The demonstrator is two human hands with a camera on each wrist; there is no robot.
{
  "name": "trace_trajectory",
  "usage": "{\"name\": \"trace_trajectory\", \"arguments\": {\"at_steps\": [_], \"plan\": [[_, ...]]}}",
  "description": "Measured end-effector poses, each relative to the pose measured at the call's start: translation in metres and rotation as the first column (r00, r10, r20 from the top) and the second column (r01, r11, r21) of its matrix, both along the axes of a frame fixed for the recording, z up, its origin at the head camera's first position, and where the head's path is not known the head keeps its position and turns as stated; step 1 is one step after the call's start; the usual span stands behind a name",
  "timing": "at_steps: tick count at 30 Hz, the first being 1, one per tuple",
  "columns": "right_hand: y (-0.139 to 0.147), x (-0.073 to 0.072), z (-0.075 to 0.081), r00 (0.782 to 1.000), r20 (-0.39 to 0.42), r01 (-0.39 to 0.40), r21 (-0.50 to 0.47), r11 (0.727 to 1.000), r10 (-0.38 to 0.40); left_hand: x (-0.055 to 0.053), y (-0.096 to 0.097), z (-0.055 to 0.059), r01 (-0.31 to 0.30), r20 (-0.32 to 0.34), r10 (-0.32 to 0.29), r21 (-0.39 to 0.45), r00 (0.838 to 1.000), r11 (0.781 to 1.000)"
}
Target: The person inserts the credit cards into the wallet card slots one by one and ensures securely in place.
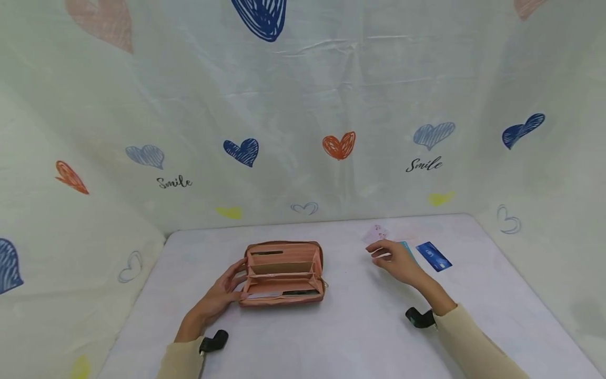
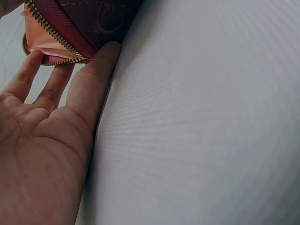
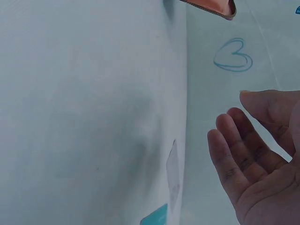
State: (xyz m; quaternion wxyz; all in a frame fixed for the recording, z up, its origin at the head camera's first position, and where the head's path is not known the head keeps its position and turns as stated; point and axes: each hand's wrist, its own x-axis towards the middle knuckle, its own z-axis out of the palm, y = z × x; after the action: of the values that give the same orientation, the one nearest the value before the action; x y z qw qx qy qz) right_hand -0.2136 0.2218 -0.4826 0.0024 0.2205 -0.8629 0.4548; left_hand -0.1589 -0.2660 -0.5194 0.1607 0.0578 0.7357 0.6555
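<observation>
A pink zip-around wallet [image 1: 284, 254] lies unzipped and spread on the table, its compartments facing up. A whitish card and a dark one show in its front pocket. My left hand [image 1: 215, 297] holds its left end, thumb at the lower corner and fingers along the side. In the left wrist view the thumb presses the dark maroon outside of the wallet [image 2: 110, 16], with fingertips at the brass zipper edge. To the right, my right hand [image 1: 397, 260] hovers over the table with loosely bent fingers and nothing in them. It partly hides a teal card [image 1: 408, 250].
Beyond the right hand lies a pale pink patterned card [image 1: 375, 233]. A blue bank card [image 1: 434, 256] rests to the right of the teal one. A white sheet printed with hearts hangs behind the white table [image 1: 303, 347].
</observation>
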Motion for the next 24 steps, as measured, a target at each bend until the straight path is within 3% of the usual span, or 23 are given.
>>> {"name": "trace_trajectory", "arguments": {"at_steps": [6, 12, 19, 24], "plan": [[0.02, 0.013, -0.013, 0.997, 0.022, 0.078, 0.018, 0.997, -0.079, 0.002, -0.002, -0.001, -0.013, 0.015, 0.013, -0.022, 1.0, 1.0], [0.034, 0.02, -0.019, 0.983, -0.015, 0.184, 0.033, 0.982, -0.183, 0.0, -0.004, -0.001, 0.022, -0.013, -0.022, -0.02, 1.0, 1.0], [0.04, 0.023, -0.021, 0.956, -0.007, 0.292, 0.046, 0.955, -0.292, -0.001, -0.003, 0.003, 0.029, -0.015, -0.029, -0.009, 0.999, 1.0], [0.041, 0.025, -0.022, 0.929, 0.046, 0.363, 0.059, 0.93, -0.366, -0.002, -0.002, 0.003, 0.036, -0.007, -0.036, 0.007, 0.999, 0.999]]}}
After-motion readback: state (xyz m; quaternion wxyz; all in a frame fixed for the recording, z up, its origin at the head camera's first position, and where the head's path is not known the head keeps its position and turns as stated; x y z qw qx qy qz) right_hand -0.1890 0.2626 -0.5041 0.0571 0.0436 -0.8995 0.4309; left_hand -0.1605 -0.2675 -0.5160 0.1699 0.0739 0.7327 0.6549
